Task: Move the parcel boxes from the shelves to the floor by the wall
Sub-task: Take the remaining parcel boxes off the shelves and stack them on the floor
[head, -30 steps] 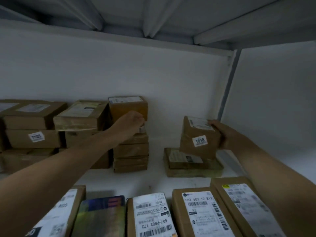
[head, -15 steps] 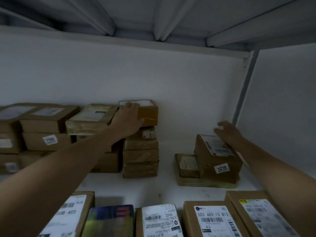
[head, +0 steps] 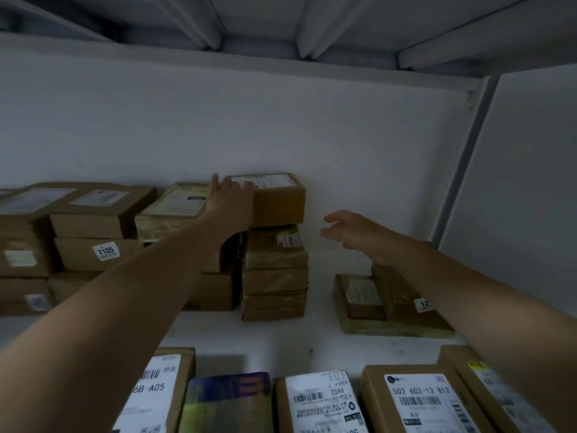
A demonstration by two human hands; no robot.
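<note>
From the head camera, the left hand (head: 232, 198) reaches to the far side of the shelf (head: 312, 342) and rests on the top box (head: 278, 201) of the middle stack (head: 274, 276). Its fingers lie fairly straight across the near-left part of the lid and the thumb stands apart to the left. It presses rather than clamps, probably to steady the box or draw it forward off the pile.

The right hand (head: 352, 229) hangs in the air just right of that stack. It holds nothing, and its fingers are spread and loosely bent towards the box. It looks set to take the box's right side, so the box comes away level between two palms instead of tipping from one corner.

The top box sits square on four or five thinner parcels, with its back against the white wall (head: 281, 120). Below the right forearm is a low pile (head: 368, 307) of flat parcels, partly hidden. At far left more boxes are stacked, one of them tagged 7105 (head: 93, 253). A near row (head: 418, 398) of labelled parcels lines the front edge, so both arms have to pass over it.

All the parcels in sight are on the shelf, and the floor by the wall is out of view
</note>
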